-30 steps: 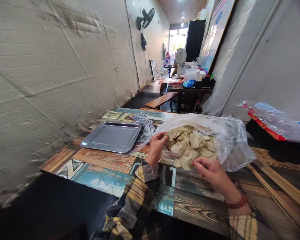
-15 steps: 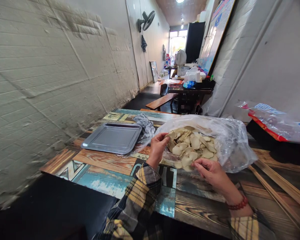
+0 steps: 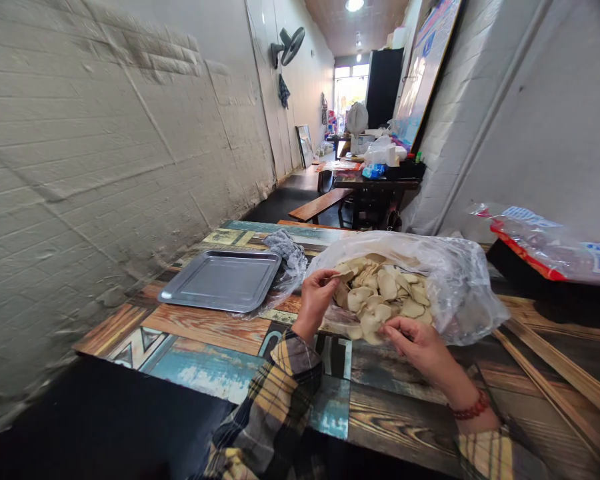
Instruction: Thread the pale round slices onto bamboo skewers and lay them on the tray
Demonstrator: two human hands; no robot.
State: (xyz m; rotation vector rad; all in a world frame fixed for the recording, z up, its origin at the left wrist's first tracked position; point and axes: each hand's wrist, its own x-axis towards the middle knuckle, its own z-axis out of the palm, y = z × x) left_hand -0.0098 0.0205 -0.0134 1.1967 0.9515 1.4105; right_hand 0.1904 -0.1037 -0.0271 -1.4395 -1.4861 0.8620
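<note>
Several pale, flat, round slices [image 3: 377,300] fill the mouth of a clear plastic bag [image 3: 460,287] on the table. With thumb and fingers pinched, my left hand [image 3: 317,300] holds one thin slice [image 3: 345,275] at the bag's left side. My right hand [image 3: 415,343] is closed in a pinch at the near edge of the pile, its fingertips against a slice. Whether it grips that slice or something thin is hard to make out. To the left of the bag lies a shallow grey metal tray [image 3: 223,281] with nothing on it.
A crumpled grey cloth [image 3: 286,248] lies between tray and bag. Thin wooden sticks [image 3: 555,373] lie on the patterned table [image 3: 205,327] at right, below a red-edged plastic package [image 3: 555,247]. Beyond stand a bench [image 3: 320,205] and another loaded table.
The view has shifted slightly. My left hand has lifted the slice's edge a little at the bag, while my right hand stays pinched by the near slices.
</note>
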